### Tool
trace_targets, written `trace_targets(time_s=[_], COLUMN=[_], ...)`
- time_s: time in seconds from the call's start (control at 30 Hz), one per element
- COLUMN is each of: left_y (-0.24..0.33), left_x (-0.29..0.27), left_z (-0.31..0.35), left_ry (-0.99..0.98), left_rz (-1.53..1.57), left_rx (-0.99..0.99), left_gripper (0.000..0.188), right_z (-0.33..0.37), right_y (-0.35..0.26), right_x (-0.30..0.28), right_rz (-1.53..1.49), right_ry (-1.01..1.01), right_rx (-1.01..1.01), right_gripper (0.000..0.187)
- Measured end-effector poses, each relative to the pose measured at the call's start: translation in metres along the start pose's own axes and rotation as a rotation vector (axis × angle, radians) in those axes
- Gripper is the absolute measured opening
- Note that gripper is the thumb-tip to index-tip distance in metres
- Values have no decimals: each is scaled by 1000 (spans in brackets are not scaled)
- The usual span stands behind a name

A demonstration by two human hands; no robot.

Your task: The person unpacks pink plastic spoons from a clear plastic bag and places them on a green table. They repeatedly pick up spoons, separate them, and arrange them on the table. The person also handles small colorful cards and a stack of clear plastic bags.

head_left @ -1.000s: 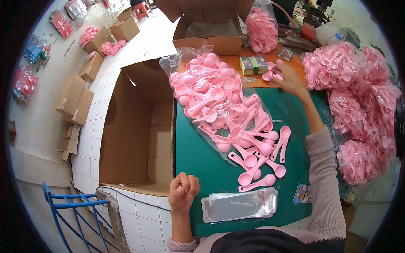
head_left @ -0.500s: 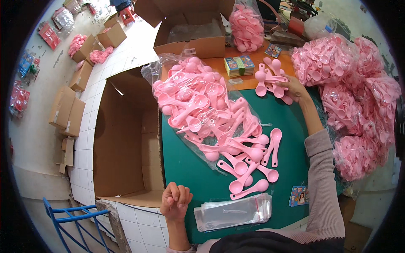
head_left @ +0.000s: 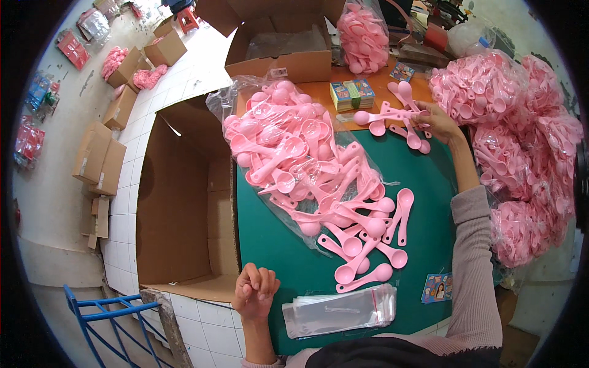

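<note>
At the table's far right side, my right hand (head_left: 440,122) pinches the end of a pink measuring spoon (head_left: 386,115) within a small group of spoons. Its fingertips partly hide the handles there. My left hand (head_left: 255,291) is loosely curled by the near left corner of the table, with nothing visible in it. Between the hands, a clear plastic bag of pink spoons (head_left: 288,144) lies with its mouth toward me. Several loose spoons (head_left: 366,279) have spilled from it onto the green table top (head_left: 276,245). A stack of clear plastic sleeves (head_left: 337,311) lies near my body.
An open cardboard box (head_left: 184,202) stands along the table's left edge, another box (head_left: 279,67) at the back. A banded stack of cards (head_left: 351,95) sits beyond the bag, loose cards (head_left: 437,288) at the right. Full spoon bags (head_left: 478,86) crowd the right side.
The spoons under my right hand have shifted and spread, one now pointing left toward the card stack. My right hand has moved slightly right; the left stays curled in place.
</note>
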State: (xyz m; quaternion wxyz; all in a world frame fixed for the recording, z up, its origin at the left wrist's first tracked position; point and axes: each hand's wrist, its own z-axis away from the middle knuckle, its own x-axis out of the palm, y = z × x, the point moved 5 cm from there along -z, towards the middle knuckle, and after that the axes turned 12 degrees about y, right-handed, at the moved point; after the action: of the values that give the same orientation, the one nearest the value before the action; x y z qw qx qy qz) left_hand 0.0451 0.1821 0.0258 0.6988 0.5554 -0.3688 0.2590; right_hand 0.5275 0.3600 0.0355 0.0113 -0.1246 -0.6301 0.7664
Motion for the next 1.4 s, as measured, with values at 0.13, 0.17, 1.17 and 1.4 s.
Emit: trace_targets(time_s=[0.13, 0.17, 1.17, 1.4], left_y=[1, 1, -5, 2], left_x=[0, -1, -6, -5], left_z=[0, 0, -9, -5], left_ry=[-3, 7, 47, 62], left_rz=[11, 14, -28, -23], left_rx=[4, 5, -36, -8], left_gripper=[30, 30, 28, 29], right_z=[-14, -17, -59, -14], right_y=[4, 6, -1, -26], right_x=[-17, -23, -7, 52], right_rz=[-40, -46, 1343, 1020], right_ry=[114, 228, 498, 198], right_rx=[-27, -34, -537, -1001], right_gripper=[28, 27, 45, 43])
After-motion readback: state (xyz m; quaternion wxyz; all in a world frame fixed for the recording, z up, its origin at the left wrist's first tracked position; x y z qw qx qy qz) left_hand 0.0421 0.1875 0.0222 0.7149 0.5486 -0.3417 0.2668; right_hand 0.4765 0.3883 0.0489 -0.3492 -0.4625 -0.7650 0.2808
